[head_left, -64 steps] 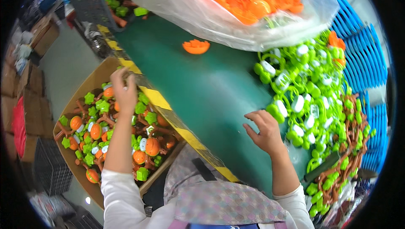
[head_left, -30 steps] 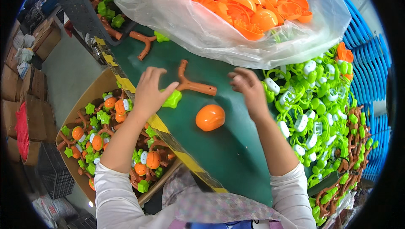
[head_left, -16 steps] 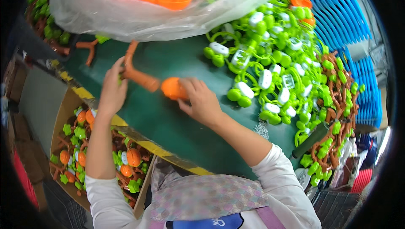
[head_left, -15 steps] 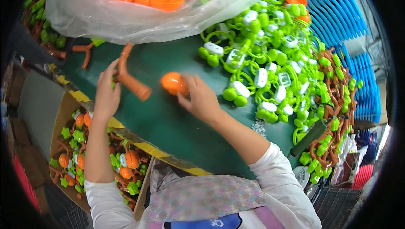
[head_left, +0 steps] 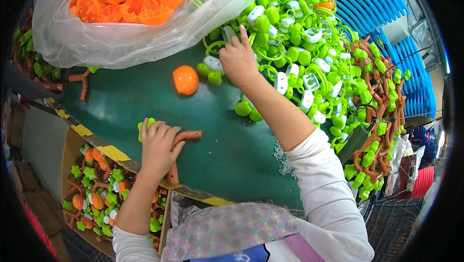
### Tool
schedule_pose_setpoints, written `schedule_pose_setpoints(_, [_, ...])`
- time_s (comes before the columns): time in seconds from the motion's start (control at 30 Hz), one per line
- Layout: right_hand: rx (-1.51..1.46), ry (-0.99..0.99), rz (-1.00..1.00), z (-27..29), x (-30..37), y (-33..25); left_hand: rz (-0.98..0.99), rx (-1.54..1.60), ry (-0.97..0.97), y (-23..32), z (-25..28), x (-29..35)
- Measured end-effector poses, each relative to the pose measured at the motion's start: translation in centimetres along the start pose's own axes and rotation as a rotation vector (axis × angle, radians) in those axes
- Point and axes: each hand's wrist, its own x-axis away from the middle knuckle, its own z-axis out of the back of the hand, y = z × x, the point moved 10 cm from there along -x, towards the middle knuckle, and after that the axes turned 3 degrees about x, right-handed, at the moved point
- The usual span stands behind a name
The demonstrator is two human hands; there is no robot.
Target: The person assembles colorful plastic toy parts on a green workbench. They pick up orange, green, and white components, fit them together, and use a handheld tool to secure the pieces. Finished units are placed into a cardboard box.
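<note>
My left hand is closed around a brown forked plastic branch, near the table's front edge. A green star-shaped piece shows at the far side of its fingers; whether it is joined to the branch is hidden. My right hand lies at the left side of a heap of green and white ringed parts, index finger stretched out and the others bent. No held part shows in it. A rounded orange plastic shell rests on the green table between the hands.
A clear plastic bag of orange shells stands at the back. Brown branches with green pieces are heaped right, before blue racks. Small metal screws lie on the table. A carton of assembled pieces sits below, left.
My right hand has let go of the orange shell and moved to the green heap. My left hand has come nearer with the brown branch. The whole view has shifted.
</note>
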Motion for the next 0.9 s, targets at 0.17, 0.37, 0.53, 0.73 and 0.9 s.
schedule_pose_setpoints(0.17, [-0.035, 0.25, 0.095, -0.7, 2.5, -2.2, 0.047, 0.137, 0.158, 1.7, 0.8, -1.5])
schedule_pose_setpoints(0.37, [-0.117, 0.364, 0.158, 0.9, 3.3, -0.6, 0.144, 0.412, 0.209, 2.9, 1.5, -3.5])
schedule_pose_setpoints(0.53, [-0.871, 0.204, 0.081, 5.1, 6.4, -0.3, 0.392, 1.19, 0.33, 0.1, -0.3, -2.9])
schedule_pose_setpoints(0.73, [-2.036, -0.394, 0.178, 6.1, 15.3, -5.9, 0.575, 1.84, 0.146, 3.0, -2.8, -2.7])
schedule_pose_setpoints(0.9, [-1.355, 0.126, 0.334, 8.9, 18.3, -3.9, 0.612, 1.938, 0.057, 3.5, -4.7, -1.7])
